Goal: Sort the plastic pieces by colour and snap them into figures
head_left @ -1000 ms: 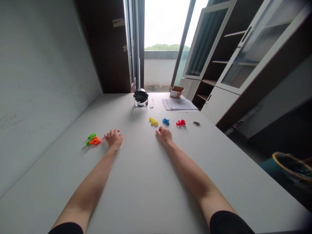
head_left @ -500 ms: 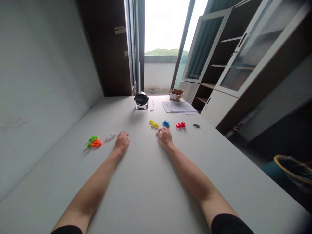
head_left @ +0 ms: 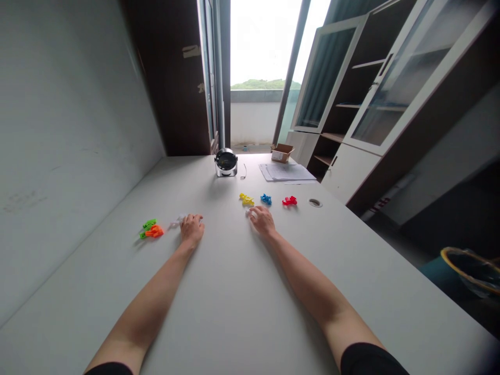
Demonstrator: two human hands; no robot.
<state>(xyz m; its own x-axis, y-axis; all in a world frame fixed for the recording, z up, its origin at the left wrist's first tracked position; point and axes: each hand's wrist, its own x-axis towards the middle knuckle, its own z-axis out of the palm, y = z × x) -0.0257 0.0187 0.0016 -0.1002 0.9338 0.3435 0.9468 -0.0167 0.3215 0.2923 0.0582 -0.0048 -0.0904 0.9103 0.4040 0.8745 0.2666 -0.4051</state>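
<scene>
1. On the near part of the white table, two bare forearms are laid forward from black sleeves, and the hands are kept well apart.
2. The left hand is held palm down with curled fingers on the tabletop. A pale, translucent plastic piece is seen at its fingertips, but whether it is gripped cannot be told.
3. The right hand is also held palm down with curled fingers. Nothing can clearly be made out in it, and whether it is closed on anything cannot be told.
4. Left of the left hand, a green plastic piece and an orange plastic piece are placed together, apparently touching.
5. Just beyond the right hand, a yellow plastic piece, a blue plastic piece and a red plastic piece are set in a row, with a round cable grommet to their right.
6. Farther on, a black-and-chrome desk fan, a thin wire, a stack of papers and a small cardboard box are placed near the far edge.
7. Beyond the table, an open balcony door is seen, with glass-fronted cabinets to its right.
</scene>
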